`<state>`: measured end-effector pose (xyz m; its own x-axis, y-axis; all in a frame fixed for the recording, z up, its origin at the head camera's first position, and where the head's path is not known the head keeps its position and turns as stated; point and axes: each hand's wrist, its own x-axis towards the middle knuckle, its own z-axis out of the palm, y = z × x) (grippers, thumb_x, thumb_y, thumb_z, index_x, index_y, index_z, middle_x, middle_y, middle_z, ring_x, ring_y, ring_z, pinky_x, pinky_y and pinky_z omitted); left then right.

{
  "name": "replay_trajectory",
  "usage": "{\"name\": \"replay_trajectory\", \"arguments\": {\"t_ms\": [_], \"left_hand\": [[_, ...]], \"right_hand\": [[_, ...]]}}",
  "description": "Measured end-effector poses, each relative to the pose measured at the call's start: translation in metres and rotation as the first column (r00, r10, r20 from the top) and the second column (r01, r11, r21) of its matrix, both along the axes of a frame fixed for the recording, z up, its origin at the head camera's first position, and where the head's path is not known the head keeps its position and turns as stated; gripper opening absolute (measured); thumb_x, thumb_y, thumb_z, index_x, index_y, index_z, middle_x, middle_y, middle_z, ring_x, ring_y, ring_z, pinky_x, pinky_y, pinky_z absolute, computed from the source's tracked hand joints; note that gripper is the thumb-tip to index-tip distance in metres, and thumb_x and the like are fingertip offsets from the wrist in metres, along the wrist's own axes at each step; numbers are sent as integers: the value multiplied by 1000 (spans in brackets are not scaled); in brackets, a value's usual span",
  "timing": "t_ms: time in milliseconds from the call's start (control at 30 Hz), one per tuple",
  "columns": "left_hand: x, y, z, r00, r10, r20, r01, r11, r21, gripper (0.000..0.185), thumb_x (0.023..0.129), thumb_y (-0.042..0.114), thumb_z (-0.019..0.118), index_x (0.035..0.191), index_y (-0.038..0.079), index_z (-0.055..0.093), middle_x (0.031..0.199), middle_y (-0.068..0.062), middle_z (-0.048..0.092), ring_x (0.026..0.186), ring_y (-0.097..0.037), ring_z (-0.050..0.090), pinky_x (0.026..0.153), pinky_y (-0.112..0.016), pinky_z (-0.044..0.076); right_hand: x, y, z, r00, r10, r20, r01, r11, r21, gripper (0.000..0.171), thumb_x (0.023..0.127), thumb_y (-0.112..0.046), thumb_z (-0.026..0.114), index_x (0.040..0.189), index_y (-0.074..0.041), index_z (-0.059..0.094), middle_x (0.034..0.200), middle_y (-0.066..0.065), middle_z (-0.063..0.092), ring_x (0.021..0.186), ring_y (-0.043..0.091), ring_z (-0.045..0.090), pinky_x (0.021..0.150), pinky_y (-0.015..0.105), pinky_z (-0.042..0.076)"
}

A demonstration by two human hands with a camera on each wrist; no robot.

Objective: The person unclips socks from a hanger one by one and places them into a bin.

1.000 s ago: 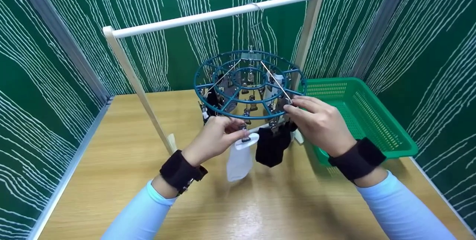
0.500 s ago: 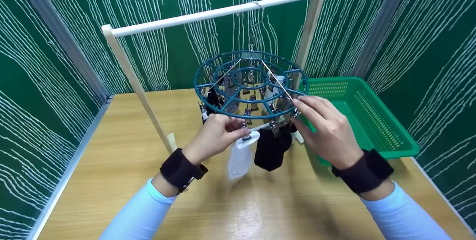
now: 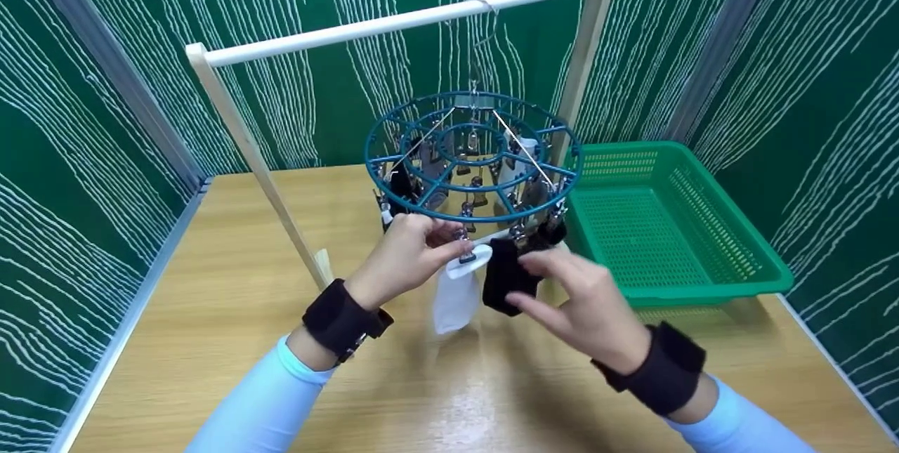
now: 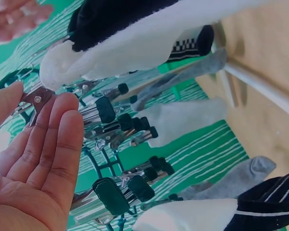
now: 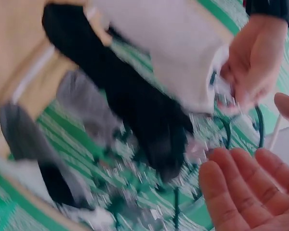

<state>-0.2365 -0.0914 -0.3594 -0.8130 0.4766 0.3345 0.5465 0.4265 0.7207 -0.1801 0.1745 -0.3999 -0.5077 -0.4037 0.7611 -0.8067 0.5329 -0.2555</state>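
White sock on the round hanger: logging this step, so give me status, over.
Left hand pinches the clip holding the white sock. Right hand open, reaching at the black sock. Green basket beside, nothing blocking.

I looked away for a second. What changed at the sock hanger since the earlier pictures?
The right hand left the hanger rim and dropped to the black sock, fingers open beside it. The left hand still pinches the clip holding the white sock. Basket and rack unchanged.
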Motion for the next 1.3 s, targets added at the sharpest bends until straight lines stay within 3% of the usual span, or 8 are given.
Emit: {"name": "replay_trajectory", "arguments": {"t_ms": [133,300,567,700,867,1067,1300], "left_hand": [[0,0,0,1000,4,12,-4,1000,-2,23,102,18,78,113,-2,83,106,-13,84,87,-20,78,80,-31,65],[0,0,0,1000,1,9,-1,1000,8,24,102,18,78,114,-3,82,107,-14,84,89,-22,79,84,-35,66],[0,0,0,1000,8,17,-8,1000,16,24,102,18,78,114,-3,82,108,-14,84,95,-24,81,91,-38,67],[0,0,0,1000,9,30,-10,1000,24,24,103,19,78,114,-2,82,110,-15,84,97,-25,81,93,-39,66],[0,1,-1,999,-1,42,0,999,47,26,102,18,78,115,-4,82,112,-16,83,99,-26,81,93,-40,66],[1,0,-1,999,-15,33,13,998,69,23,102,17,78,114,-2,82,108,-14,84,97,-22,80,90,-37,66],[1,1,-1,1000,2,16,-4,997,81,24,102,17,78,114,-3,81,106,-14,84,95,-24,80,89,-39,67]], "right_hand": [[-1,-10,-18,976,32,214,-31,999,-10,44,83,-9,94,118,5,73,103,15,81,89,23,79,79,37,67],[-6,-20,-34,893,45,447,-39,999,-23,47,89,-13,91,124,8,70,110,22,80,94,30,80,83,44,68],[-22,-30,-46,764,42,643,-21,999,-40,58,91,-18,90,133,12,64,126,33,74,113,47,75,96,53,64],[-30,-37,-53,727,48,685,-9,998,-60,62,92,-19,89,139,11,62,131,31,72,119,45,74,99,56,63],[-38,-46,-65,709,85,700,-12,994,-108,61,93,-18,88,141,8,62,132,26,73,118,39,74,97,56,64],[-43,-55,-72,703,143,697,-28,984,-175,45,95,-11,84,132,9,68,124,27,76,109,40,78,91,48,66],[-42,-61,-71,773,75,630,31,988,-154,14,97,-5,79,108,5,80,107,21,82,100,37,81,84,47,68]]}}
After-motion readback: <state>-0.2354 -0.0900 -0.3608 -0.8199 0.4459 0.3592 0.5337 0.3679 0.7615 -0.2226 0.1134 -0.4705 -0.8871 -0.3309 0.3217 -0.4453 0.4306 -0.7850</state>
